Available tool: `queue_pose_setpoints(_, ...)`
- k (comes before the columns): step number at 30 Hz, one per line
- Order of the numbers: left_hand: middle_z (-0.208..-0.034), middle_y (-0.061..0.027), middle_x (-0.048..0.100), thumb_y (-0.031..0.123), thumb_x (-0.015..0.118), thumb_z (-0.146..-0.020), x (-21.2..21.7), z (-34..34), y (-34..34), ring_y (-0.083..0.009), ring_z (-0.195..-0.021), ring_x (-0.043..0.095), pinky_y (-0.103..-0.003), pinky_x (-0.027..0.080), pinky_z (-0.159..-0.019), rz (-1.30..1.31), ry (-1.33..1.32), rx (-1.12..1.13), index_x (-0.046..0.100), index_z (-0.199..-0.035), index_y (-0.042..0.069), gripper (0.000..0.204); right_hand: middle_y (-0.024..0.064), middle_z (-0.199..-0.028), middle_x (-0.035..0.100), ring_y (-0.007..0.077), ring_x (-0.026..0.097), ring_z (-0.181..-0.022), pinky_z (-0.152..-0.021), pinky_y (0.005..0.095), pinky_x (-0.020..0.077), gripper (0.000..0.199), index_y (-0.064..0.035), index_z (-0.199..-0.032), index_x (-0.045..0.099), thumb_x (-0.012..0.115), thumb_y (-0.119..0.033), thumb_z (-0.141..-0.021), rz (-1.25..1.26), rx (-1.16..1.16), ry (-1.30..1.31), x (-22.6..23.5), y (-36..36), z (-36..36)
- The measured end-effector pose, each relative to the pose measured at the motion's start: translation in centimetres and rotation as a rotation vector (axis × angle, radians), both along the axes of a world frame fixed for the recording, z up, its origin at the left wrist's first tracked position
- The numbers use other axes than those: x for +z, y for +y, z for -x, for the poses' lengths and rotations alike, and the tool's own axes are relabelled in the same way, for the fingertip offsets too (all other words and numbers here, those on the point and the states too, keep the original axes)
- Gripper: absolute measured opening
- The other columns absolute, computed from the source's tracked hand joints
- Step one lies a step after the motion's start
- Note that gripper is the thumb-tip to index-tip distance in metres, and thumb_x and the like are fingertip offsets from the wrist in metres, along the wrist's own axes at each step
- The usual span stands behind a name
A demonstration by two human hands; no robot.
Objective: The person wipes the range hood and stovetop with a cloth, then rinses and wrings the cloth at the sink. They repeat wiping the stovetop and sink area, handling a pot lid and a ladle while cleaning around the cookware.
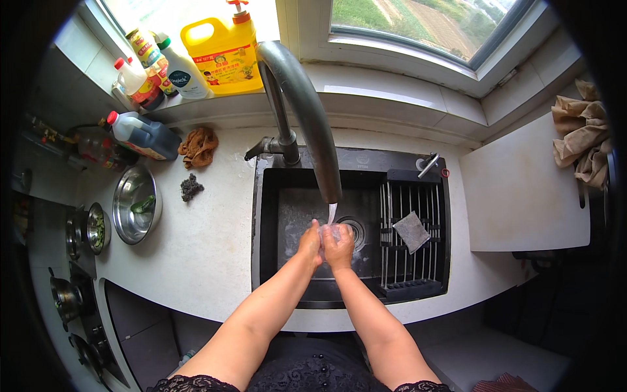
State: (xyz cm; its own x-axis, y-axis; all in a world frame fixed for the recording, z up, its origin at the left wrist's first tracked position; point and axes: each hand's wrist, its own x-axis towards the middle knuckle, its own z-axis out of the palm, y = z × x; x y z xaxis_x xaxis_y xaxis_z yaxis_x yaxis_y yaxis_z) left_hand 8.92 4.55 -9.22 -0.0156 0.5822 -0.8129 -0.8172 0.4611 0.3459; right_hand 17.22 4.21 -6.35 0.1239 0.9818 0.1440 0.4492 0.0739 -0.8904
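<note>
My left hand (309, 242) and my right hand (338, 246) are close together over the dark sink (294, 212), under a thin stream of water (332, 212) from the black curved faucet (318, 124). Both have their fingers curled. Between them is something pale and see-through, wet from the stream; whether it is an object or only water and foam, I cannot make out. Just beyond my right hand lies the round drain (353, 230). Splashes and suds mark the basin floor.
A drying rack (388, 261) spans the sink's right side with a grey scrubbing pad (411, 232) on it. Left on the counter are a steel bowl (121, 212) holding a green vegetable (143, 204), a brown cloth (198, 147) and a scourer (191, 187). A white board (522, 189) stands right.
</note>
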Motion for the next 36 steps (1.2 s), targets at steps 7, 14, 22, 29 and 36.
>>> queue_pose_setpoints(7,-0.092,-0.0109,0.061,0.040,0.048,-0.096,0.5,-1.5,-0.1,-0.0213,-0.080,0.060,-0.036,0.049,-0.067,0.055,0.226,-0.034,0.052,-0.108,-0.001,0.043,0.0187,-0.071,0.061,0.0372,0.059,-0.068,-0.062,0.0431,0.0456,0.024,-0.0012,-0.077,0.059,0.062,-0.024,-0.084,0.031,-0.048,-0.034,-1.3,0.6,-0.7)
queue_pose_setpoints(14,-0.085,-0.0124,0.063,0.031,0.055,-0.091,2.1,-1.4,0.6,-0.0191,-0.074,0.059,-0.035,0.046,-0.063,0.067,0.468,-0.121,0.060,-0.093,-0.003,0.035,0.0173,-0.061,0.060,0.0341,0.059,-0.057,-0.055,0.0408,0.0448,0.023,-0.0015,-0.070,0.059,0.063,-0.023,-0.079,0.085,-0.041,0.005,-0.2,1.2,-0.6)
queue_pose_setpoints(22,-0.076,-0.0100,0.062,0.024,0.055,-0.086,1.6,-0.4,1.0,-0.0198,-0.066,0.059,-0.036,0.046,-0.059,0.028,0.577,-0.219,0.062,-0.085,-0.003,0.027,0.0167,-0.065,0.061,0.0298,0.063,-0.063,-0.058,0.0397,0.0472,0.022,-0.0001,-0.074,0.060,0.062,-0.022,-0.078,0.247,0.048,0.084,0.3,2.0,-0.6)
queue_pose_setpoints(29,-0.104,-0.0125,0.062,0.023,0.049,-0.095,4.5,1.8,0.0,-0.0241,-0.088,0.062,-0.039,0.052,-0.071,0.003,0.242,-0.236,0.056,-0.107,-0.001,0.028,0.0076,-0.127,0.049,0.0237,0.053,-0.112,-0.085,0.0489,0.0478,0.063,-0.0155,-0.137,0.033,0.067,-0.032,-0.087,0.966,0.123,0.952,0.9,0.5,-3.2)
queue_pose_setpoints(36,-0.107,-0.0121,0.062,0.004,0.050,-0.092,4.4,2.1,-1.8,-0.0248,-0.091,0.065,-0.041,0.055,-0.077,-0.127,0.263,-0.321,0.052,-0.118,0.001,0.026,0.0073,-0.123,0.054,0.0306,0.053,-0.112,-0.086,0.0626,0.0438,0.046,-0.0201,-0.135,0.042,0.057,-0.017,-0.092,1.113,0.109,0.713,1.9,0.7,-3.7)
